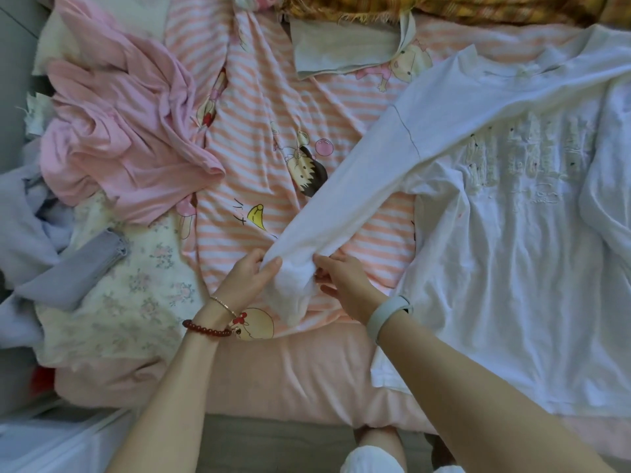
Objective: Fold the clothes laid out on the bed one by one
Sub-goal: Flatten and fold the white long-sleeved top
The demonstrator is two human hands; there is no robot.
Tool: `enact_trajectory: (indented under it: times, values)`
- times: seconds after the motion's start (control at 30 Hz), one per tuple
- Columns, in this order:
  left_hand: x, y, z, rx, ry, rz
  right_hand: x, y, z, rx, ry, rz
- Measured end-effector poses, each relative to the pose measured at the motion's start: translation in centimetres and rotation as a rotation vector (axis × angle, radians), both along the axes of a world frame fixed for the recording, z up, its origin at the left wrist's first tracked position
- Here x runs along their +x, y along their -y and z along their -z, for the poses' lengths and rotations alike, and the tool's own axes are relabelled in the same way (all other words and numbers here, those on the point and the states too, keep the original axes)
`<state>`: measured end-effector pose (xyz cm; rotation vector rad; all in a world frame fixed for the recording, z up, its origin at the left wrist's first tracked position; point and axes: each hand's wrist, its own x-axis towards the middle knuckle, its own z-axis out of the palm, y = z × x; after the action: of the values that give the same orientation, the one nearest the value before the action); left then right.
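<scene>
In the head view, a white long-sleeved shirt (519, 233) lies spread flat over the right half of the bed (300, 380), its raised pale print facing up. One sleeve (358, 186) stretches diagonally from the shoulder down toward the lower centre of the frame, where both hands meet at its cuff. The left hand (251, 279), wearing a red bead bracelet (205, 331) and a thin bangle, pinches the cuff between thumb and curled fingers. The right hand (345, 285), with a pale wristband (389, 314), grips the cuff's other side, fingers curled round the fabric. A striped cartoon-print sheet (273, 107) lies beneath. At the upper left sits a crumpled pink garment (126, 131), with a floral cloth (136, 295) and a grey folded piece (75, 271) below it.
</scene>
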<state>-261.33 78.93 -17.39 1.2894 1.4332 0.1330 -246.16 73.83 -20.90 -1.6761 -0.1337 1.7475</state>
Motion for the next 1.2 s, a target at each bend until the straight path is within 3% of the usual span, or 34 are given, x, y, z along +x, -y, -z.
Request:
enact_trajectory:
  times: [0.17, 0.33, 0.43, 0.5, 0.57, 0.73, 0.8, 0.9, 1.0, 1.13, 1.2]
  values:
    - [-2.4, 0.7, -2.6, -0.024, 0.107, 0.007, -0.1, 0.4, -1.9, 0.227, 0.061, 0.068]
    - [-4.3, 1.3, 0.0, 0.137, -0.148, -0.032, -0.5, 1.6, -1.4, 0.211, 0.189, 0.084]
    - [-5.4, 2.0, 2.2, 0.119, -0.341, 0.014, -0.7, 3.2, 0.4, 0.056, 0.239, -0.025]
    - [-6.3, 2.1, 3.2, 0.086, -0.371, -0.014, -0.8, 4.2, 1.4, 0.011, 0.231, -0.062]
    - [-6.7, 2.0, 3.3, 0.008, -0.296, -0.095, -1.2, 5.1, 1.6, 0.063, 0.221, -0.125]
    - [-5.8, 2.9, 2.1, -0.231, 0.154, -0.513, -3.9, 5.9, 1.0, 0.179, 0.069, -0.454]
    - [-5.5, 3.4, 1.6, -0.246, 0.270, -0.625, -5.0, 5.9, 0.9, 0.160, 0.011, -0.471]
    - [-5.3, 4.3, 1.4, -0.294, 0.342, -0.590, -6.0, 5.5, 0.8, 0.139, -0.016, -0.400]
    - [-5.5, 5.0, 1.8, -0.285, 0.255, -0.571, -5.9, 5.4, 0.3, 0.172, 0.020, -0.306]
    - [-6.2, 5.6, 3.0, -0.024, -0.053, -0.479, -5.0, 6.3, -0.1, 0.206, 0.137, -0.240]
    - [-6.0, 5.8, 3.3, 0.051, -0.100, -0.476, -4.3, 6.9, 0.0, 0.188, 0.237, -0.266]
